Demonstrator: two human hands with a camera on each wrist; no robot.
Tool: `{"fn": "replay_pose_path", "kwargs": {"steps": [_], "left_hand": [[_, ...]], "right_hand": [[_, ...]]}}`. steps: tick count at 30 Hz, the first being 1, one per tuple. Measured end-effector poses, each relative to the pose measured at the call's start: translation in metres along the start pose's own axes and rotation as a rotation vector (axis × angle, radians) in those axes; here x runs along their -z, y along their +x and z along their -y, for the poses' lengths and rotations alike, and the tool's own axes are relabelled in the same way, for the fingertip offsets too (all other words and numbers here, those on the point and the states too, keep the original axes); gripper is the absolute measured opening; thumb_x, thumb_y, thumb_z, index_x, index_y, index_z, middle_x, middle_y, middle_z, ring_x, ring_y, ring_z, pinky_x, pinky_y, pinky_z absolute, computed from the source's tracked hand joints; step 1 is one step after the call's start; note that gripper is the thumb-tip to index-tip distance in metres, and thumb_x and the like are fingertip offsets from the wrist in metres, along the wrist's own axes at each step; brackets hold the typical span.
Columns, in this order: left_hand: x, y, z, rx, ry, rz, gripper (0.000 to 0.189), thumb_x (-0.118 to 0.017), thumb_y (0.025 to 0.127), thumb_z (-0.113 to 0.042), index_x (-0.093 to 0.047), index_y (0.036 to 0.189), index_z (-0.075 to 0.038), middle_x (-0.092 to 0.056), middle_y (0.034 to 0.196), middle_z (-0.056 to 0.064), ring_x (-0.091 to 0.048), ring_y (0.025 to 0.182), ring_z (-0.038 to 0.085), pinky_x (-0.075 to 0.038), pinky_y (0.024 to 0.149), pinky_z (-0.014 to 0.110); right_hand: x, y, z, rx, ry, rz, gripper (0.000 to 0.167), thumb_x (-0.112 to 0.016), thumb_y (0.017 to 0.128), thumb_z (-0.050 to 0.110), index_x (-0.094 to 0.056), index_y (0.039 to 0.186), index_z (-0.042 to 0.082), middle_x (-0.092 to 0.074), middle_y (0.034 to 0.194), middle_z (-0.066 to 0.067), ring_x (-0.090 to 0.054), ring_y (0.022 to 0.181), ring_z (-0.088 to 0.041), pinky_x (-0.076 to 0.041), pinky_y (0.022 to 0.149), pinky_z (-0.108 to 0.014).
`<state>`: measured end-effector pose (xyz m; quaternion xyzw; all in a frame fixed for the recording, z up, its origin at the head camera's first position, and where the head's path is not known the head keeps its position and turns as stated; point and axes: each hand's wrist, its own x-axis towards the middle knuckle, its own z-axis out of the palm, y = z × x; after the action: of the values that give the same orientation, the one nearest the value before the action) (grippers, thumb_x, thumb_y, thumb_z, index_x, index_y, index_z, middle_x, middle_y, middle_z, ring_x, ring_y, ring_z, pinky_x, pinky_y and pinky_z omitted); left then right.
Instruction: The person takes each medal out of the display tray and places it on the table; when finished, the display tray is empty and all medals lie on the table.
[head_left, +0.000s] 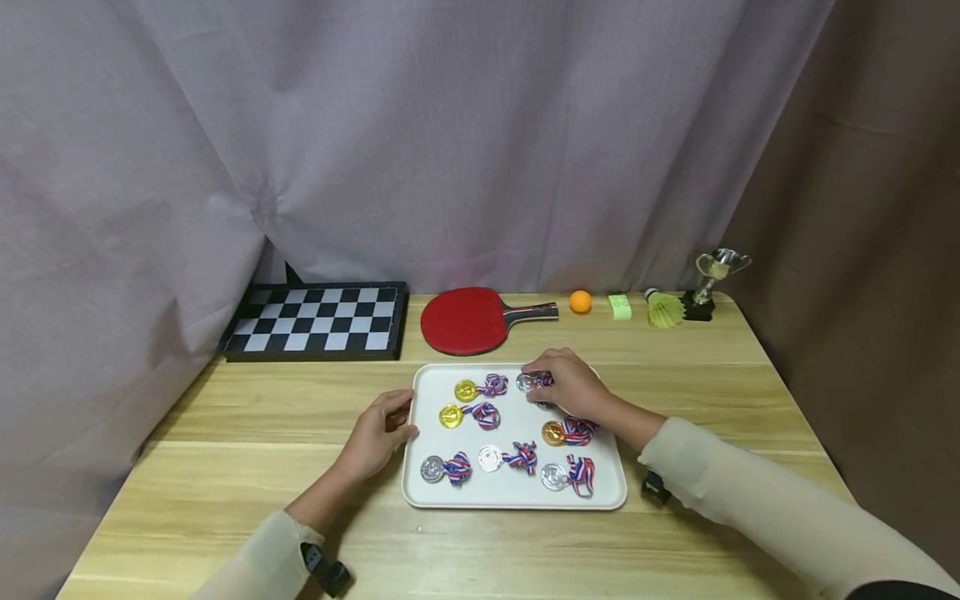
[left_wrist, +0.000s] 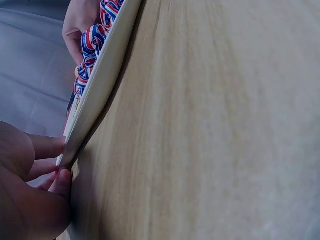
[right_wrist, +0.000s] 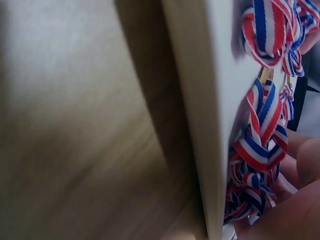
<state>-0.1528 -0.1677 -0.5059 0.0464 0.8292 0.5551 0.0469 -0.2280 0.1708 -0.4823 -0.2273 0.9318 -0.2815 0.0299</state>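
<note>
A white tray (head_left: pixel 517 492) holds several medals with red, white and blue ribbons. My left hand (head_left: pixel 378 433) grips the tray's left edge; the left wrist view shows its thumb and fingers at the rim. At the tray's far right, my right hand (head_left: pixel 573 385) has its fingers on a silver medal (head_left: pixel 524 382), partly covering it and the ribbon. Two gold medals, one of them the upper gold medal (head_left: pixel 466 390), lie to the left. Near my right wrist is a bronze-coloured medal (head_left: pixel 553 432). Three silver medals, including the middle silver medal (head_left: pixel 491 458), line the near side.
Behind the tray lie a checkered board (head_left: pixel 322 321), a red table tennis paddle (head_left: pixel 463 321), an orange ball (head_left: pixel 581 302), a light green block (head_left: pixel 620 307), a yellow shuttlecock (head_left: pixel 664 308) and a small trophy cup (head_left: pixel 717 271). Curtains (head_left: pixel 480 142) hang behind the wooden table (head_left: pixel 480 554).
</note>
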Motion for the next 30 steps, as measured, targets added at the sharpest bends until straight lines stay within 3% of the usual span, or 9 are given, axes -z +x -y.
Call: {"fn": "replay_pose_path", "kwargs": {"steps": [10, 20, 30], "left_hand": [[0.0002, 0.0004, -0.0005, 0.000, 0.016, 0.006, 0.059, -0.071, 0.088, 0.014, -0.052, 0.144, 0.011, -0.052, 0.148, 0.022, -0.058, 0.127, 0.036, -0.052, 0.110, 0.046], [-0.0006, -0.0008, -0.0009, 0.001, 0.040, -0.001, 0.059, -0.070, 0.087, 0.015, -0.053, 0.144, 0.010, -0.052, 0.148, 0.021, -0.058, 0.126, 0.036, -0.053, 0.110, 0.043], [-0.0013, -0.0005, -0.0001, 0.000, 0.035, -0.003, 0.060, -0.071, 0.087, 0.014, -0.052, 0.144, 0.009, -0.052, 0.149, 0.020, -0.058, 0.129, 0.035, -0.051, 0.111, 0.041]], "right_hand": [[-0.0021, 0.0005, 0.0057, -0.050, -0.044, -0.015, 0.039, -0.088, 0.082, 0.021, -0.078, 0.119, 0.014, -0.070, 0.111, -0.002, -0.057, 0.108, -0.028, -0.055, 0.085, -0.042], [-0.0032, 0.0026, 0.0048, -0.044, -0.057, 0.000, 0.031, -0.088, 0.081, 0.021, -0.071, 0.106, 0.015, -0.066, 0.114, -0.004, -0.054, 0.109, -0.030, -0.053, 0.086, -0.047], [0.0042, 0.0049, 0.0006, -0.062, 0.132, 0.031, 0.023, -0.081, 0.087, 0.007, -0.068, 0.105, 0.012, -0.070, 0.098, -0.004, -0.056, 0.096, -0.024, -0.048, 0.085, -0.037]]}}
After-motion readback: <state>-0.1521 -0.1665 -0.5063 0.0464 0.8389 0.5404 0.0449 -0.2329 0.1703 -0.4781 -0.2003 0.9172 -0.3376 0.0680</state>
